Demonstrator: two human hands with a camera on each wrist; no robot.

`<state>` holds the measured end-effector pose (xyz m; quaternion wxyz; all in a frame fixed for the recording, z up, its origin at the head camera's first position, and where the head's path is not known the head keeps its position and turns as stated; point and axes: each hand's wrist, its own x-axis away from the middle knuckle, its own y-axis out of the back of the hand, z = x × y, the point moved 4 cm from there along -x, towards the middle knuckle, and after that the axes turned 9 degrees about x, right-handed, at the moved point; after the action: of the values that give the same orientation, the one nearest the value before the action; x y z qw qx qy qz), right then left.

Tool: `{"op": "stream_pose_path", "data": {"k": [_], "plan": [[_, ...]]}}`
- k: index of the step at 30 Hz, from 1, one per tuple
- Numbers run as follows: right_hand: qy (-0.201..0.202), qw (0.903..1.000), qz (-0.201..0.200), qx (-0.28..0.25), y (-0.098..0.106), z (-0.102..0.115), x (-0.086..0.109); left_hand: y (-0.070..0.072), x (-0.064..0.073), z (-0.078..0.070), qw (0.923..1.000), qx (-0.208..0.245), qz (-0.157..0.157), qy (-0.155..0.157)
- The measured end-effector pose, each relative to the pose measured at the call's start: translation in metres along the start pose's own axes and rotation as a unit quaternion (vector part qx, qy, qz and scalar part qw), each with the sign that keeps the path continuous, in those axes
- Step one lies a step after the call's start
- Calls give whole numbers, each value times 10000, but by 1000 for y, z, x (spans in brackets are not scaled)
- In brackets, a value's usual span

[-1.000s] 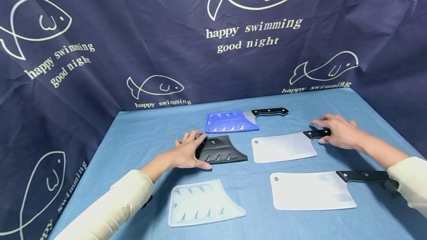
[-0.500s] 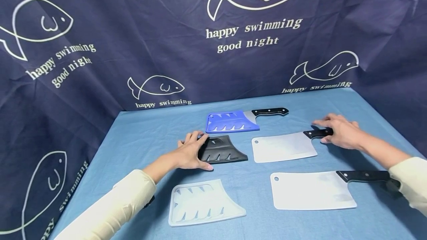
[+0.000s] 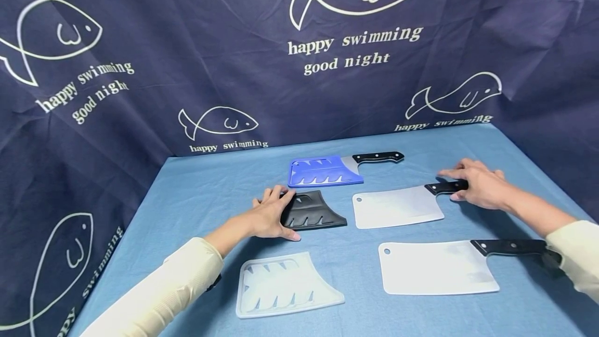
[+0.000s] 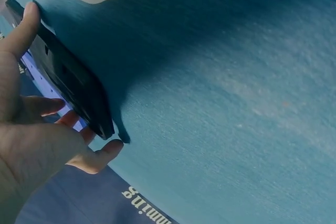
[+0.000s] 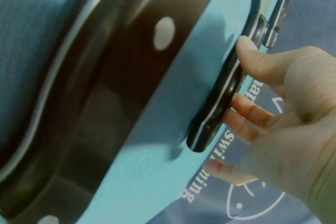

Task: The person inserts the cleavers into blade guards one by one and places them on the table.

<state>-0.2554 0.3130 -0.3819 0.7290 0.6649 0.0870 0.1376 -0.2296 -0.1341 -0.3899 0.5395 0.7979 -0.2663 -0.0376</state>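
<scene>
Black sheath (image 3: 317,210): lay between thumb and fingers of left hand (image 3: 270,216)
Cleaver (image 3: 396,208): handle (image 3: 445,187) lay between thumb and fingers of right hand (image 3: 484,187)
Fingers: spanned both; couldn't tell if grasping

2 sheaths (image 3: 285,285) L, 2 cleavers (image 3: 444,269) R, sheathed cleaver (image 3: 346,169) bhd

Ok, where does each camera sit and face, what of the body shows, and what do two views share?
Head: worn on the head, facing forward and down across the blue table; left hand, right hand and both sleeved arms show.
Left wrist: worn there, facing the left hand's work at the black blade cover; only that hand shows.
Right wrist: worn there, facing the middle cleaver's black handle; only the right hand shows.
Shared: head and left wrist both show the black blade cover.
</scene>
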Motion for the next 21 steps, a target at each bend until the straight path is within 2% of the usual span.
{"op": "stream_pose_path", "data": {"k": [5,13,21], "plan": [[71,10000,-35,33,-3,-1,1,-1,-2,-2,10000,28,52,-16],[176,9998,-111,-38,-8,-4,2,0,-8,-3,9998,-165,83,66],[318,9983,-454,-187,-9,-3,4,0,-11,-1,9996,-207,148,98]]}}
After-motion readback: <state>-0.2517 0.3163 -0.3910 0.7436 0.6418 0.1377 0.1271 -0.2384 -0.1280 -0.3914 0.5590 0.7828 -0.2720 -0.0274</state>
